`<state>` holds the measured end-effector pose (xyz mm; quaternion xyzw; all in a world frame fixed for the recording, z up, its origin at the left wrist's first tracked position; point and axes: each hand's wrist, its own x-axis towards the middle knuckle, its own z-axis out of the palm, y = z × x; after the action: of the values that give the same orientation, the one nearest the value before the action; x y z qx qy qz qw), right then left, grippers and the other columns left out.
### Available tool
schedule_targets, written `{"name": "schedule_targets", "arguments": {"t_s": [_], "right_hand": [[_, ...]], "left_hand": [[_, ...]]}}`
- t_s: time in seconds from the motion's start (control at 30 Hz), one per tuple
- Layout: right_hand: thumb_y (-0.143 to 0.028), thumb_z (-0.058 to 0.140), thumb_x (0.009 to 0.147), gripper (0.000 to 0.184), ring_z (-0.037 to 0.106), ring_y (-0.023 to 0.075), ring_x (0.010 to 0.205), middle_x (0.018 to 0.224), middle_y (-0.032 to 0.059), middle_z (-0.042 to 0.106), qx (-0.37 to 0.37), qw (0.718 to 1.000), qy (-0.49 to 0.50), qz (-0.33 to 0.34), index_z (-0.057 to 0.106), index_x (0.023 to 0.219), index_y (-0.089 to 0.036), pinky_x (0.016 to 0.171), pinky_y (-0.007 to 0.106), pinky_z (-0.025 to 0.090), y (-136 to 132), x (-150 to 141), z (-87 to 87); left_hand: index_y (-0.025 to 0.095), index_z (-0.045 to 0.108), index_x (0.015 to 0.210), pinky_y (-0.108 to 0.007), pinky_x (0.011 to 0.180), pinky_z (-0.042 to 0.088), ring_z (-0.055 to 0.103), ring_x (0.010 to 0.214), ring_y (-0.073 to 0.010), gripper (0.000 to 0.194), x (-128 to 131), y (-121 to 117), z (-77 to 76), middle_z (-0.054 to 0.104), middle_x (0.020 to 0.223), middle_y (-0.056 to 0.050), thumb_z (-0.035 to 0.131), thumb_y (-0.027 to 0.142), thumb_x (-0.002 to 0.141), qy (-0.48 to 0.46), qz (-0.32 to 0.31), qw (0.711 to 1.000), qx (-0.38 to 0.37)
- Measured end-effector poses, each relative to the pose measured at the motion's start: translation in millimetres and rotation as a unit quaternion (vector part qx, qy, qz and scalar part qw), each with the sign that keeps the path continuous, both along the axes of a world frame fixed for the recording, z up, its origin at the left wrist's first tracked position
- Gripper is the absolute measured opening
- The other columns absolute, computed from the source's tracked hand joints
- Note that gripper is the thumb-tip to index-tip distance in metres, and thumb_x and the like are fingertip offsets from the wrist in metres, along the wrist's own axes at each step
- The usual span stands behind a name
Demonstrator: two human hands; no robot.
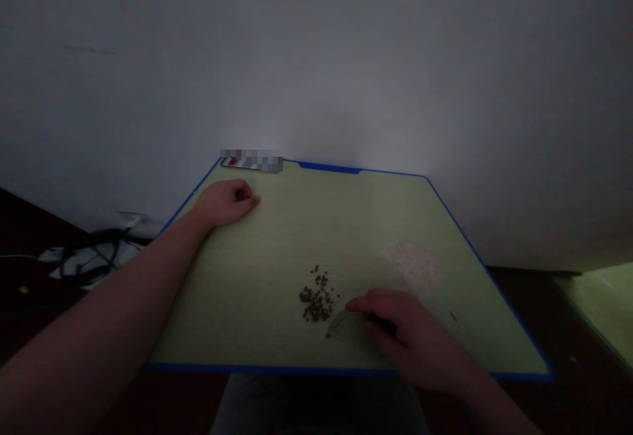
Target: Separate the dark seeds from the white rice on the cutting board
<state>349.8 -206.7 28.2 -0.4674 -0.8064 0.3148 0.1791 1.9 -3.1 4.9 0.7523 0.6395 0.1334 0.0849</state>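
My right hand [400, 329] is closed around a pair of thin, curved tweezers [343, 319] near the front of the table. A small dark bit sits at the tweezers' tips, just below a small heap of dark pellets [316, 300] with pale grains among them. Beyond my right hand lies a flat patch of pale grains [415, 263]. My left hand [225, 202] rests on the far left of the tabletop, fingers curled in, with nothing visible in it.
The pale folding table [297, 224] has a blue rim and stands against a wall. At its back left corner lies a phone [252, 163], partly blurred out. A thin dark sliver [452, 316] lies on the right. Dark cables [101, 257] are heaped left of the table.
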Motion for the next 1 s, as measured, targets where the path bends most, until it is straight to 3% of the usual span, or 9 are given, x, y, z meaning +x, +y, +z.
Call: {"name": "schedule_targets", "arguments": {"t_s": [0.17,0.47,0.7,1.0], "right_hand": [[-0.003,0.049,0.081,0.043,0.070,0.0180,0.092,0.101,0.0017,0.075,-0.033,0.997,-0.001,0.070,0.071,0.111,-0.025,0.084,0.031,0.052,-0.3,-6.7,3.7],[-0.005,0.045,0.084,0.043,0.070,0.0179,0.087,0.096,0.0033,0.075,-0.021,0.998,-0.004,0.065,0.071,0.112,-0.026,0.077,0.030,0.055,-16.0,-0.1,7.4],[-0.019,0.045,0.091,0.034,0.071,0.0219,0.087,0.098,0.0107,0.075,0.061,0.992,-0.008,-0.113,0.069,0.114,-0.020,0.075,0.034,0.059,-29.9,4.9,-13.3],[-0.025,0.045,0.091,0.036,0.070,0.0230,0.083,0.096,0.0132,0.073,0.087,0.970,-0.031,-0.223,0.069,0.116,-0.013,0.071,0.036,0.058,-20.1,7.6,-22.3]], "left_hand": [[0.021,0.059,0.075,-0.031,0.059,0.034,0.055,0.067,-0.0194,0.038,-2.1,2.6,-4.0,0.063,0.072,-0.005,0.050,0.057,0.076,0.000,0.011,1.000,0.006],[0.020,0.061,0.076,-0.031,0.060,0.035,0.056,0.069,-0.0200,0.039,-2.9,4.0,-4.7,0.064,0.073,-0.005,0.050,0.057,0.075,0.003,0.007,1.000,0.008],[0.020,0.059,0.076,-0.030,0.059,0.034,0.056,0.067,-0.0192,0.038,-3.1,3.9,-5.1,0.064,0.073,-0.004,0.049,0.057,0.077,0.011,0.006,1.000,0.007],[0.019,0.059,0.076,-0.030,0.059,0.034,0.056,0.068,-0.0188,0.038,-1.0,1.4,-1.3,0.064,0.074,-0.005,0.049,0.056,0.078,0.008,0.007,1.000,-0.002]]}}
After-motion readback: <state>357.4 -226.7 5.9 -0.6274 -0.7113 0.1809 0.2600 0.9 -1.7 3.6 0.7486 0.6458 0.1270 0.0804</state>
